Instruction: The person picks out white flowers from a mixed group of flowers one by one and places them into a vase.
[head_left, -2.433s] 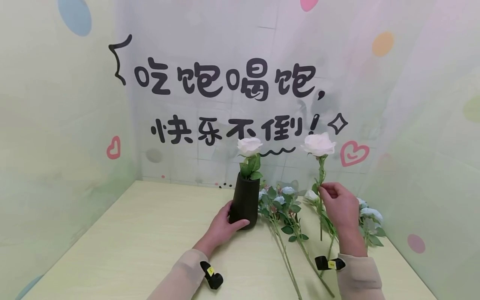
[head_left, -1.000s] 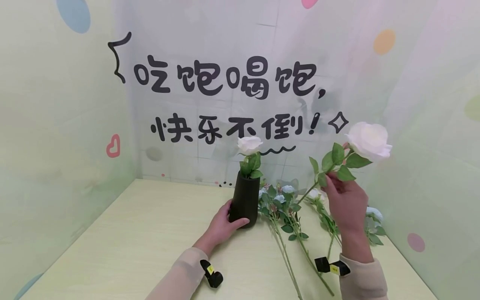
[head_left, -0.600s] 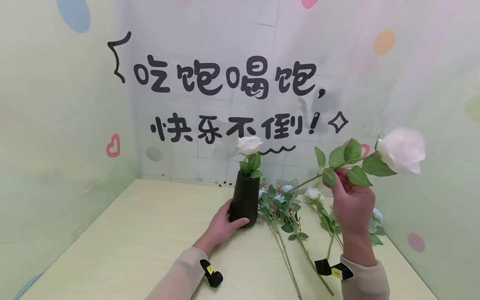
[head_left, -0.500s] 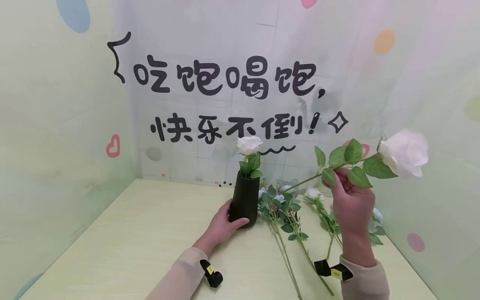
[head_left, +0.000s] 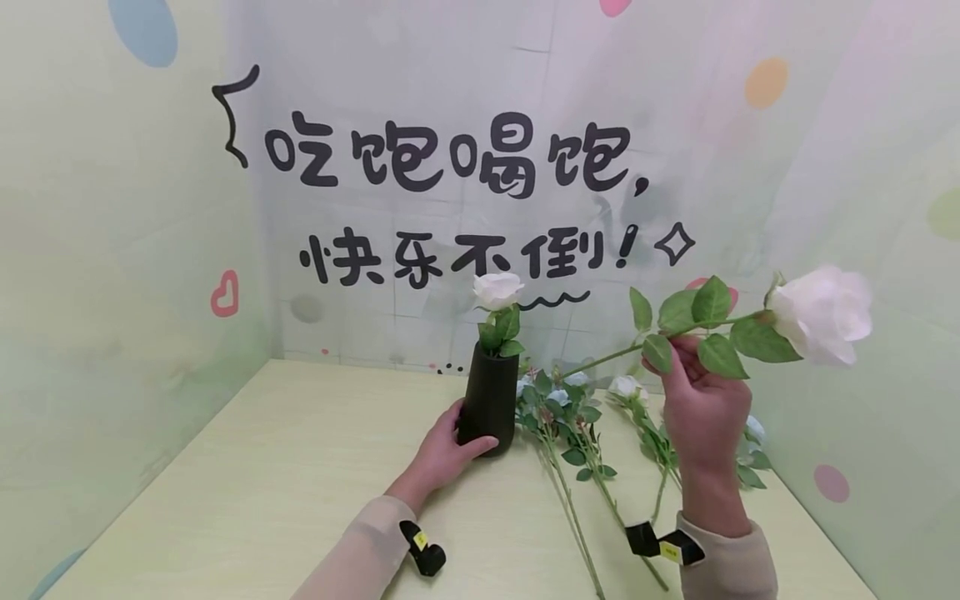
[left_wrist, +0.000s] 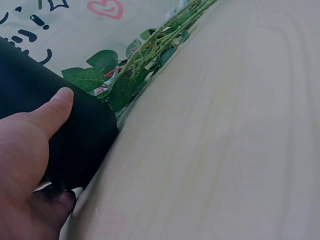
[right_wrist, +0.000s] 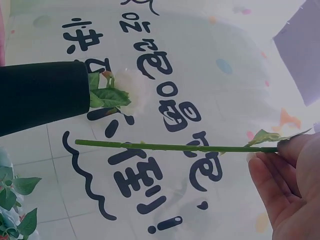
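A black vase (head_left: pixel 489 404) stands on the table with one white rose (head_left: pixel 498 292) in its mouth. My left hand (head_left: pixel 444 450) grips the vase near its base; in the left wrist view the thumb lies across its dark side. To the right, my right hand (head_left: pixel 707 408) pinches the stem of a second white rose (head_left: pixel 821 315) just below its leaves. That rose is tilted nearly level, bloom to the right and cut stem end to the left. In the right wrist view the bare green stem (right_wrist: pixel 165 146) points towards the vase, apart from it.
Blue flowers (head_left: pixel 558 396) with long stems lie on the table (head_left: pixel 300 467) right of the vase. Another white flower (head_left: pixel 628 387) lies behind my right hand, and more blue flowers (head_left: pixel 752 442) lie at the far right. A printed cloth wall (head_left: pixel 420 75) closes the back.
My right hand has tipped the white rose from upright to nearly level, its bloom swinging right and towards the camera. The left hand and vase have stayed in place.
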